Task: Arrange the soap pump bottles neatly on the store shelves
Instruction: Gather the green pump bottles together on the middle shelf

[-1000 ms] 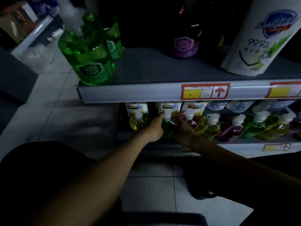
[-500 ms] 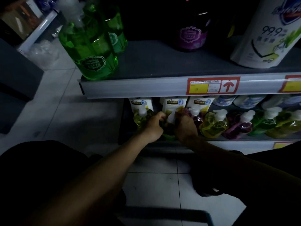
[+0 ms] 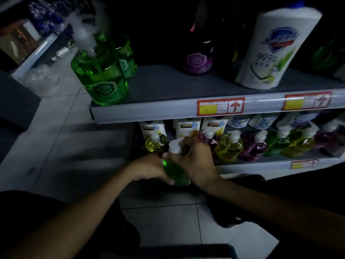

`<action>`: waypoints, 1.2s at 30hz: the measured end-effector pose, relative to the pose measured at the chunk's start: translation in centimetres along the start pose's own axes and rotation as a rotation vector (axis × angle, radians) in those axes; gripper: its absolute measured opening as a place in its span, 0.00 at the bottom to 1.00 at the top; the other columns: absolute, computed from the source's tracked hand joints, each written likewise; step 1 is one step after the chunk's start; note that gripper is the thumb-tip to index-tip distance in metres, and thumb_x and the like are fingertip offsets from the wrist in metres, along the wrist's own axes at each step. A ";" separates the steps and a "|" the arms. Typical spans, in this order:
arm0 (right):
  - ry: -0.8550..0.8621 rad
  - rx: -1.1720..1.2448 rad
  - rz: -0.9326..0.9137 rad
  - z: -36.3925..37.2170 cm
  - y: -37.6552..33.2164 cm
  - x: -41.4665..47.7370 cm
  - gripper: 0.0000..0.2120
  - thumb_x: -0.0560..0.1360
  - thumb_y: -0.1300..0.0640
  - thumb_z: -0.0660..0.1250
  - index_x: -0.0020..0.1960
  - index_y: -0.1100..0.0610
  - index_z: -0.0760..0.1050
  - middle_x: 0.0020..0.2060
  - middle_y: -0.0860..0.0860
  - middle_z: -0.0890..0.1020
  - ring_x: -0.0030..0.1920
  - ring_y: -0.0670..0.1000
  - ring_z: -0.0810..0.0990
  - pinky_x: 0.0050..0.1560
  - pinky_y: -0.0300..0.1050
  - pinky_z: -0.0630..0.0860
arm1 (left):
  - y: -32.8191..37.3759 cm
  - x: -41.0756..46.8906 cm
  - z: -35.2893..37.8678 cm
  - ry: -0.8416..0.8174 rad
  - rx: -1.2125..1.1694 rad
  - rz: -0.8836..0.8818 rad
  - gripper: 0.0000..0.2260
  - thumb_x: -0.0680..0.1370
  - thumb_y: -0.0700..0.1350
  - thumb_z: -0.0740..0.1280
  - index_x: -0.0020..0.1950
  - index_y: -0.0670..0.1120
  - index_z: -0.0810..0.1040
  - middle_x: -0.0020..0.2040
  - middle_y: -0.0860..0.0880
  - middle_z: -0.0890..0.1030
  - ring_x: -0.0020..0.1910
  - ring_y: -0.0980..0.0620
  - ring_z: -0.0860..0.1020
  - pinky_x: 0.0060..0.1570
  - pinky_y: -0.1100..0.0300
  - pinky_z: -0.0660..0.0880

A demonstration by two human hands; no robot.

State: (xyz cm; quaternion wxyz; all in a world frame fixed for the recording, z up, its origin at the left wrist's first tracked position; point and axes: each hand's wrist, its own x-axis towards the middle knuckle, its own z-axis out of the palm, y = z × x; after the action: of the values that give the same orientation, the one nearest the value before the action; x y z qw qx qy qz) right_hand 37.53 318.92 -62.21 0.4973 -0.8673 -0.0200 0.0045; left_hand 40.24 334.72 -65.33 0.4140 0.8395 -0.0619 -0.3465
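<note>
I see pale tiled floor (image 3: 61, 146) spreading left of the grey metal upper shelf (image 3: 168, 86), whose front rail juts above the lower shelf (image 3: 252, 166) and its row of small clear pump bottles (image 3: 229, 148). Just off that lower edge, my left hand (image 3: 149, 169) and right hand (image 3: 194, 161) hold the small green pump bottle (image 3: 175, 174), fingers (image 3: 169, 181) clamped round it.

dim, murky view (motion blur throughout), edges bowed by wide-angle.
</note>
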 end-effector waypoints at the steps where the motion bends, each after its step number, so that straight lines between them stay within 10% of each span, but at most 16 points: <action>1: 0.021 -0.032 -0.006 -0.4 -1.3 -0.3 0.16 0.64 0.43 0.77 0.44 0.47 0.75 0.37 0.40 0.78 0.40 0.41 0.79 0.46 0.40 0.79 | 0.3 -0.8 -0.4 -0.013 0.005 0.016 0.22 0.60 0.41 0.81 0.53 0.51 0.82 0.52 0.53 0.84 0.55 0.53 0.80 0.61 0.54 0.75; 5: 0.138 -0.089 -0.140 -2.8 -5.5 -0.7 0.17 0.61 0.38 0.76 0.37 0.45 0.71 0.33 0.40 0.78 0.36 0.39 0.78 0.38 0.36 0.76 | 3.5 -4.4 -1.5 0.126 -0.094 0.212 0.27 0.61 0.40 0.81 0.58 0.46 0.78 0.52 0.54 0.82 0.51 0.63 0.80 0.53 0.67 0.75; 11: 0.187 0.188 -0.358 -6.4 -11.7 0.6 0.13 0.64 0.40 0.76 0.37 0.47 0.77 0.27 0.43 0.75 0.29 0.41 0.72 0.32 0.36 0.68 | 8.6 -8.8 -2.7 0.485 -0.333 0.533 0.33 0.61 0.46 0.79 0.64 0.48 0.72 0.56 0.51 0.82 0.56 0.53 0.81 0.51 0.53 0.79; 16: -0.146 0.342 -0.491 -10.6 -14.4 4.6 0.19 0.69 0.56 0.72 0.59 0.51 0.79 0.50 0.51 0.77 0.52 0.47 0.78 0.57 0.45 0.75 | 12.0 -9.6 -5.8 0.599 -0.516 0.696 0.29 0.65 0.47 0.75 0.65 0.50 0.71 0.58 0.51 0.82 0.59 0.52 0.79 0.53 0.58 0.77; 20: -0.448 0.261 -0.378 -11.4 -13.2 6.8 0.38 0.69 0.65 0.74 0.74 0.47 0.64 0.66 0.48 0.75 0.66 0.46 0.74 0.64 0.51 0.75 | 13.0 -8.5 -7.6 0.687 -0.463 0.687 0.33 0.67 0.54 0.75 0.69 0.51 0.68 0.62 0.51 0.79 0.62 0.52 0.77 0.63 0.47 0.73; 28: -0.171 0.364 -0.317 -9.0 -10.6 8.5 0.35 0.69 0.68 0.74 0.72 0.58 0.63 0.61 0.53 0.79 0.60 0.47 0.80 0.58 0.45 0.78 | 13.8 -4.7 -8.5 0.747 -0.250 0.584 0.36 0.76 0.55 0.66 0.78 0.51 0.51 0.76 0.48 0.64 0.73 0.52 0.65 0.71 0.48 0.64; 34: -0.024 0.262 -0.244 -7.3 -9.2 9.7 0.43 0.63 0.56 0.79 0.72 0.53 0.62 0.59 0.47 0.79 0.60 0.48 0.79 0.61 0.55 0.77 | 13.3 -4.1 -7.7 0.875 0.039 0.337 0.29 0.81 0.40 0.60 0.79 0.49 0.50 0.65 0.38 0.75 0.42 0.63 0.71 0.51 0.58 0.71; 36: 0.009 0.172 -0.256 -6.9 -9.4 9.9 0.42 0.65 0.61 0.79 0.72 0.53 0.61 0.57 0.45 0.78 0.59 0.47 0.78 0.62 0.51 0.76 | 13.3 -5.3 -7.7 0.911 0.104 0.351 0.27 0.80 0.39 0.62 0.77 0.48 0.58 0.62 0.41 0.78 0.50 0.55 0.79 0.54 0.56 0.76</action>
State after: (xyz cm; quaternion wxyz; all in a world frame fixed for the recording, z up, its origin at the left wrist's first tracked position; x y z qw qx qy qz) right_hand 47.31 318.13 -50.52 0.5664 -0.8119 -0.1277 -0.0613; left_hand 43.53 333.15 -49.49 0.4085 0.9022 -0.0322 0.1344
